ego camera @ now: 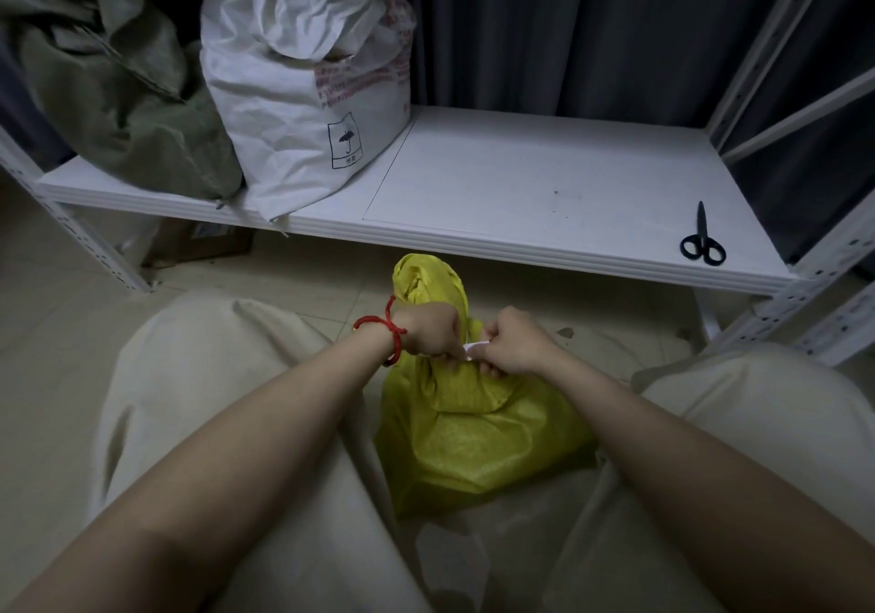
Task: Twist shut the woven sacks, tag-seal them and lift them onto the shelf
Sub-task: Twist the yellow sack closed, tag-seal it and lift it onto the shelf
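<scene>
On the floor between my knees, the yellow sack [473, 428] is standing, its neck twisted. My left hand [431, 330] and right hand [513, 342] are both pinching a white tag [472, 349], mostly hidden. The shelf [544, 177] ahead is lying open right of the white sack [303, 87].

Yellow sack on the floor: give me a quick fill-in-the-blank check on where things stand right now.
1. Both hands, left hand and right hand, grip the neck of the ____ sack.
2. The scissors lie on the shelf's ____ end.
3. ____ sacks already sit on the shelf.
4. The white sack stands beside a ____ sack.

Missing: yellow; right; two; green
</scene>
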